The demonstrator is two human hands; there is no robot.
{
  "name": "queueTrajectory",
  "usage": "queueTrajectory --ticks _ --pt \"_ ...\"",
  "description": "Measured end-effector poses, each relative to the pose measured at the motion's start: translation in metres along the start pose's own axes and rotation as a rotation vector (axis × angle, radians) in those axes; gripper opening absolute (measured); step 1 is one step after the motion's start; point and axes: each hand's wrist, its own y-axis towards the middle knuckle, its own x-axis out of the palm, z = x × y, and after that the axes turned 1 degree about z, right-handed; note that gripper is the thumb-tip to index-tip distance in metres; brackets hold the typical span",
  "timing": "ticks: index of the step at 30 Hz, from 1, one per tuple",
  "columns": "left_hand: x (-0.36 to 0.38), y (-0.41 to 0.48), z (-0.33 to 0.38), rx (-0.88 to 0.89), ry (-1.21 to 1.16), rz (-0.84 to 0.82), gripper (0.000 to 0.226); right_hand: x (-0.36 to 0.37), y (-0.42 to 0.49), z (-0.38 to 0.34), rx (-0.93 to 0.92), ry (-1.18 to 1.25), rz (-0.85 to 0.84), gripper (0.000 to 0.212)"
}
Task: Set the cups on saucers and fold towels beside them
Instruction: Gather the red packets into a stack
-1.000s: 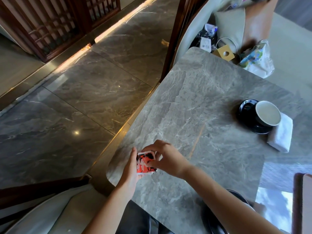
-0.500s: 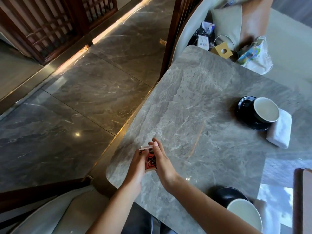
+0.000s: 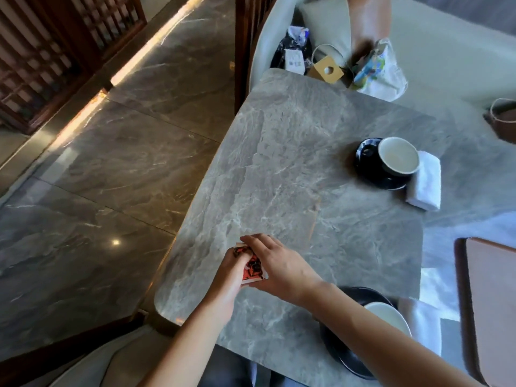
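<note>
Nearest, a cup [image 3: 389,317] sits on a black saucer [image 3: 346,356] at the worktop [image 3: 293,152] edge, partly hidden by the right forearm, a white towel [image 3: 424,325] beside it. Both hands, left hand [image 3: 233,270] and right hand [image 3: 282,268], pinch a red-patterned packet [image 3: 252,268] between them. Farther right, a second cup [image 3: 399,155] rests on its saucer [image 3: 368,160], a folded towel [image 3: 424,181] touching it.

Grey marble bench [image 3: 293,163], rounded corners. Polished grey marble floor [image 3: 111,169], lit by a sunlight strip. Dark wooden lattice screen [image 3: 42,51]. Pale upholstered chair [image 3: 446,60] placed beyond.
</note>
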Motion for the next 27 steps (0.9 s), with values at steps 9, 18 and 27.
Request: queueTrajectory --ticks 9,18,27 --pt "0.061 -0.01 0.0 -0.055 0.23 -0.132 0.027 -0.02 -0.05 0.041 0.151 0.121 0.093 0.07" --pt "0.178 -0.036 -0.02 -0.022 0.17 -0.216 0.02 -0.063 -0.148 0.105 0.269 0.429 0.212 0.089" --pt "0.307 -0.04 -0.063 0.021 0.329 -0.281 0.013 -0.096 -0.237 0.185 0.849 1.162 0.497 0.017"
